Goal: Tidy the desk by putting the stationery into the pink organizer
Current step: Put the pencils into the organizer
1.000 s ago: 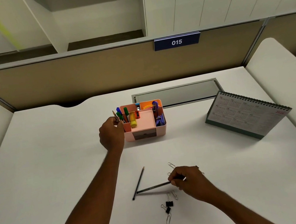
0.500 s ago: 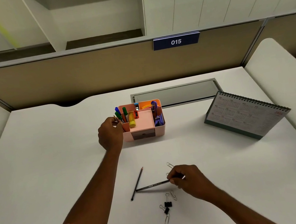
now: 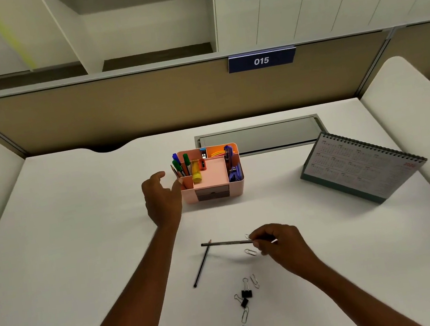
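Observation:
The pink organizer (image 3: 214, 192) stands mid-desk holding several pens, a pencil, a yellow tube and a purple stapler. My left hand (image 3: 161, 197) hovers at its left wall, fingers apart and holding nothing. My right hand (image 3: 278, 242) is shut on a dark pencil (image 3: 225, 242), lifted level just above the desk with its tip pointing left. A second dark pencil (image 3: 202, 266) lies on the desk below that tip. Paper clips (image 3: 250, 252) and black binder clips (image 3: 246, 293) lie scattered near my right hand and toward me.
A desk calendar (image 3: 362, 166) stands at the right. A grey cable hatch (image 3: 260, 137) sits behind the organizer. A beige partition with a "015" sign (image 3: 261, 60) closes the back of the white desk (image 3: 78, 225).
My left hand let go of the pencil, now standing in the organizer's left slot, and opened. My right hand raised its pencil off the desk and turned it level.

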Action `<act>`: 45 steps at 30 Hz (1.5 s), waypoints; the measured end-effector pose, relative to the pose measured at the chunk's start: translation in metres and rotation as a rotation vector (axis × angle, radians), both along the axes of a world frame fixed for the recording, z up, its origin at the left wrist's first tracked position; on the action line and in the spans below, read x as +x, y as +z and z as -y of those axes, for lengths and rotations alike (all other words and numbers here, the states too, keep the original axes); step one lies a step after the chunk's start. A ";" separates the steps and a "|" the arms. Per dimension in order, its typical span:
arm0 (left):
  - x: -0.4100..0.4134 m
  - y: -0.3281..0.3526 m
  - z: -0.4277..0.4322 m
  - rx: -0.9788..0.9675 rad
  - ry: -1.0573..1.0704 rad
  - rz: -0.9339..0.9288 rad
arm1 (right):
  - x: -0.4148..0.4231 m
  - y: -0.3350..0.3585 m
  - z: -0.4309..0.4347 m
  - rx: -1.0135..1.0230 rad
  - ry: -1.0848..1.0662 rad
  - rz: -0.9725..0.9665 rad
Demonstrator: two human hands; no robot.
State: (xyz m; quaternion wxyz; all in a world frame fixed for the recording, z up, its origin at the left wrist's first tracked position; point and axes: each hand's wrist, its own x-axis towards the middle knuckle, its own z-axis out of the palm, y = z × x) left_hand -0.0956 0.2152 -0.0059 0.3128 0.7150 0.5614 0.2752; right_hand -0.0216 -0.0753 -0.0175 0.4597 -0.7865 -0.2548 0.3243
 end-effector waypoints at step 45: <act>-0.079 -0.089 0.105 -0.092 -0.371 -0.284 | 0.062 0.054 -0.242 -0.131 0.348 0.883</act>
